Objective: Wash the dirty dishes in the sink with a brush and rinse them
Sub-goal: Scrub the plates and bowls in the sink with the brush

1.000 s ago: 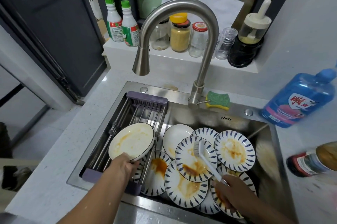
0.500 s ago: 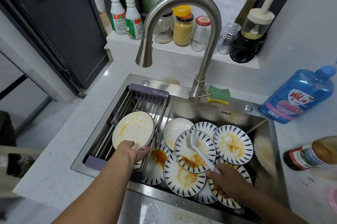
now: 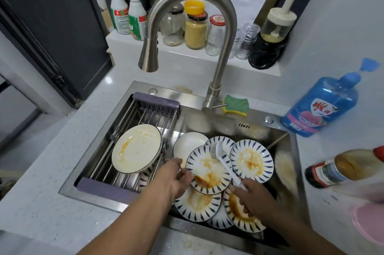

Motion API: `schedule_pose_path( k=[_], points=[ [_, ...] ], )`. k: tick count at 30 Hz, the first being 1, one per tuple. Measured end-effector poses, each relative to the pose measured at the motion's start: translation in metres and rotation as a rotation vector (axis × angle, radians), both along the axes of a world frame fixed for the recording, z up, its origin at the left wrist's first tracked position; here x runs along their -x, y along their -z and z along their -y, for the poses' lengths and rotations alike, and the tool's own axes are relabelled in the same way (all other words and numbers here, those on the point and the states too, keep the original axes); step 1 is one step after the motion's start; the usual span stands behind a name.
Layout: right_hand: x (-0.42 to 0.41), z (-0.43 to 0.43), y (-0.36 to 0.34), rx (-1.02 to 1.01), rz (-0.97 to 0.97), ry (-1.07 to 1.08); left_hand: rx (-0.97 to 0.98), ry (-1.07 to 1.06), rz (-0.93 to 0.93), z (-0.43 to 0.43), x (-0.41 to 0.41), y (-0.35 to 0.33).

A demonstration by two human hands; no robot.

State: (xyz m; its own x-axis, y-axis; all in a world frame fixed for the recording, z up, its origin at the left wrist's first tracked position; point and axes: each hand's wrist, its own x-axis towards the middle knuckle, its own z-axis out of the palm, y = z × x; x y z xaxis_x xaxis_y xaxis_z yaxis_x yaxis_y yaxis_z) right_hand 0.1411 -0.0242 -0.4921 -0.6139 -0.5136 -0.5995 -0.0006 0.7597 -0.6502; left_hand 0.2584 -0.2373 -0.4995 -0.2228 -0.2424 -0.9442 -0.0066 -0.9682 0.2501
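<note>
— Brush: place and heading?
— In the sink [image 3: 93, 200], over the plate pile. White brush [image 3: 223, 163], long axis on a slant: bristle head up-left, away from the body, on the top striped plate [image 3: 208, 169]; handle down-right into the right hand [image 3: 251, 198], fingers wrapped round it.
— Left hand?
— Left hand [image 3: 176, 177] at the left rim of that same plate. Fingers blurred; grip or mere touch, impossible to tell.
— Containers, left to right?
— Rack [image 3: 128, 187] across the sink's left part: cream plate [image 3: 136, 148], orange-smeared, lying tilted on the bars. Basin: plates overlapping in a heap, most stained brown-orange. Bench [image 3: 41, 171] right of the sink: blue detergent bottle [image 3: 324, 107]; nearer, a red-capped bottle [image 3: 342, 167] with brown contents.
— Counts?
— Cream plate, one. Plain white plate [image 3: 187, 144], one, at the back of the heap. Striped plates, seven showing, several mostly covered, one under the rack. Brush, one. Sponge [image 3: 235, 105], one, green over yellow, just beside the faucet [image 3: 225, 51] base.
</note>
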Motion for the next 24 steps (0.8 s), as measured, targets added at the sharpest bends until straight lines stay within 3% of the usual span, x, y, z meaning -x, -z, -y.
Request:
schedule_pose_path(
  k=[7,11,18,24],
  points=[
    [0.017,-0.023,0.004,-0.030,-0.055,0.017,0.201,0.468,0.213,-0.014,0.017,0.092],
    [0.019,-0.032,0.013,-0.080,-0.113,-0.033,0.263,0.617,0.238,-0.005,0.024,0.168],
    [0.016,-0.038,0.018,-0.255,-0.343,-0.310,0.189,0.733,0.085,-0.016,0.039,0.134],
    [0.010,-0.034,0.001,-0.305,-0.401,-0.482,0.182,0.626,-0.052,-0.010,0.029,0.100]
  ],
)
